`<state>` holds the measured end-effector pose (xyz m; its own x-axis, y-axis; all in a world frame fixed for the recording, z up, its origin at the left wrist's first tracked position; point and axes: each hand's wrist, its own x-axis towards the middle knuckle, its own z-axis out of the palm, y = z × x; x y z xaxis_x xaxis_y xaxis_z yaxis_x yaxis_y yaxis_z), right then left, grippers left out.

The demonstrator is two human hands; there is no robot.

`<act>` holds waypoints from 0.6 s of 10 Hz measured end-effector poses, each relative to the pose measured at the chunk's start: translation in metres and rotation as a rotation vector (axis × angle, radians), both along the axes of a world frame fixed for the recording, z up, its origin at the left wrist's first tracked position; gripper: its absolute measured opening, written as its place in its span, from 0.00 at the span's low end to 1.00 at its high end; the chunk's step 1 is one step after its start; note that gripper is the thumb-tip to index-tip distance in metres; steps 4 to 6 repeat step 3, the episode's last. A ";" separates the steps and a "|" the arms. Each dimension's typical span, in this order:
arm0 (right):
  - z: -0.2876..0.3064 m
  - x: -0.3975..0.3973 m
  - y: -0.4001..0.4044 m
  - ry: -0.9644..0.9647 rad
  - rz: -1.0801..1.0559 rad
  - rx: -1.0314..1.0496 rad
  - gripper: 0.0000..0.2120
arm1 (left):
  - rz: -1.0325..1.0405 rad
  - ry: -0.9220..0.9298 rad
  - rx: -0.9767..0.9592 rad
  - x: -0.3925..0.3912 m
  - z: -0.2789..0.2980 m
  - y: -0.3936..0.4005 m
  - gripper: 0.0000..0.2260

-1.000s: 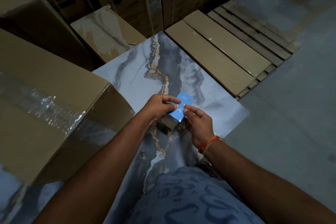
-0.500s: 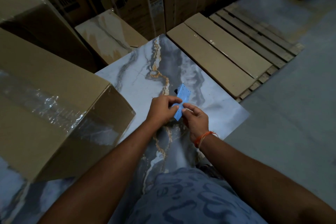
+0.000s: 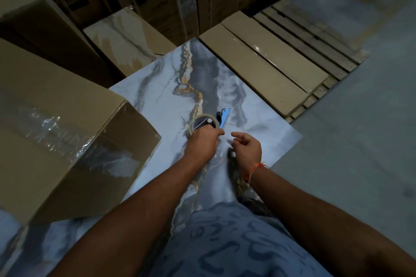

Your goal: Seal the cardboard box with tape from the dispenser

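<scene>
Down on the marbled slab, the left hand has its fingers clenched around the dispenser, whose clear tape roll faces up and whose blue plate points toward the far side. Just beside it on the right, the right hand hangs loose, fingers released and curled, holding nothing, an orange thread at the wrist. Over on the left sits the box, its top streaked with shiny tape, apart from both hands. Farther off, flat cartons lie on a pallet.
</scene>
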<state>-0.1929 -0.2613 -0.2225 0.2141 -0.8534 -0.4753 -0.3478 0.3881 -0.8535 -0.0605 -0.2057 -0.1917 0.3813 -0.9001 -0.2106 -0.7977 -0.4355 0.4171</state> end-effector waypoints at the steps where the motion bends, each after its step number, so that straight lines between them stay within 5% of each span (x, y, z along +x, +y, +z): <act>1: 0.007 0.000 -0.001 0.000 0.032 -0.045 0.12 | -0.008 0.004 -0.012 0.000 0.001 0.002 0.17; 6: 0.009 0.001 -0.006 0.024 0.109 -0.077 0.10 | 0.006 -0.041 -0.154 -0.001 0.010 0.013 0.17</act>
